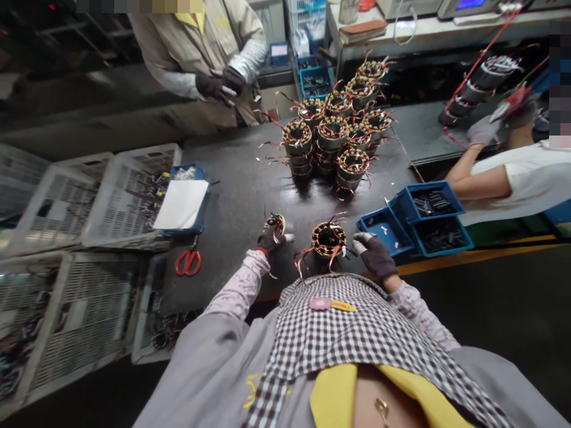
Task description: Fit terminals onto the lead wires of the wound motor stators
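White crates [129,190] at the left hold dark wired parts. The left hand [271,239] grips a small stator [275,222] on the surface [236,202]. A larger stator [329,239] sits bore-up beside the right hand [373,254], loosely curled, holding nothing. Blue bins [419,220] hold dark pieces.

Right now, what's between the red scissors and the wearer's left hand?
Head view: only bare dark tabletop between the red scissors and the left hand.

**Head camera looking steeply down over the worktop**

The single head-worn view looks forward and down from above the wearer's chest, close to the dark worktop [241,196] at its near edge, wide enough to reach the far edge and co-workers beyond.
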A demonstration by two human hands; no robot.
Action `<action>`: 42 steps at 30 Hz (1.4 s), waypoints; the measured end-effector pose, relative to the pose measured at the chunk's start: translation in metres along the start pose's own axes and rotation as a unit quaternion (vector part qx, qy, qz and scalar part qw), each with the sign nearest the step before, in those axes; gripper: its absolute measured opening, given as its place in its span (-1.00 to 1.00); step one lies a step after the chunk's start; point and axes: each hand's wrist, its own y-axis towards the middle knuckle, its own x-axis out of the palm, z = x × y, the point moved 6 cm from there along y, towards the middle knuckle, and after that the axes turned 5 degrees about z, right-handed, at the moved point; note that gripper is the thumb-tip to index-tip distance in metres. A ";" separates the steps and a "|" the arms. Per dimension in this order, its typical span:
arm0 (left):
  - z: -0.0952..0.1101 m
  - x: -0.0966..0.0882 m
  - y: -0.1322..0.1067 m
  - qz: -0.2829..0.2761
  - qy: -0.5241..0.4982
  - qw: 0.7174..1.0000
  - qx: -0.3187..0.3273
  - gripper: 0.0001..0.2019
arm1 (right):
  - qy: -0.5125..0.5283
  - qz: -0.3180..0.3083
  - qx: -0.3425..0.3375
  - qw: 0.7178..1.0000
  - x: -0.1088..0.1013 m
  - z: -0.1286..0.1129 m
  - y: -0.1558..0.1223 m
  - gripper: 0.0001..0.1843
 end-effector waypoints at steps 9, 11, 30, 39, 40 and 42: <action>-0.015 -0.036 -0.017 0.014 0.271 0.961 -0.056 -0.47 | -0.183 -0.056 -0.129 0.973 0.052 -0.065 0.028 -0.67; 0.027 -0.040 -0.027 0.048 0.272 0.958 0.074 -0.43 | -0.209 -0.051 -0.126 0.968 0.060 -0.070 0.030 -0.64; 0.138 0.071 -0.074 -0.122 0.254 0.894 0.349 -0.60 | -0.146 -0.026 -0.093 0.985 0.052 -0.051 0.035 -0.71; 0.144 0.079 -0.082 -0.149 0.267 0.880 0.364 -0.57 | -0.339 -0.153 -0.183 0.910 0.046 -0.091 0.049 -0.74; 0.140 0.077 -0.086 -0.130 0.262 0.879 0.377 -0.53 | -0.357 -0.153 -0.185 0.903 0.047 -0.096 0.050 -0.75; 0.131 0.075 -0.089 -0.090 0.252 0.879 0.395 -0.46 | -0.370 -0.155 -0.168 0.901 0.050 -0.099 0.052 -0.74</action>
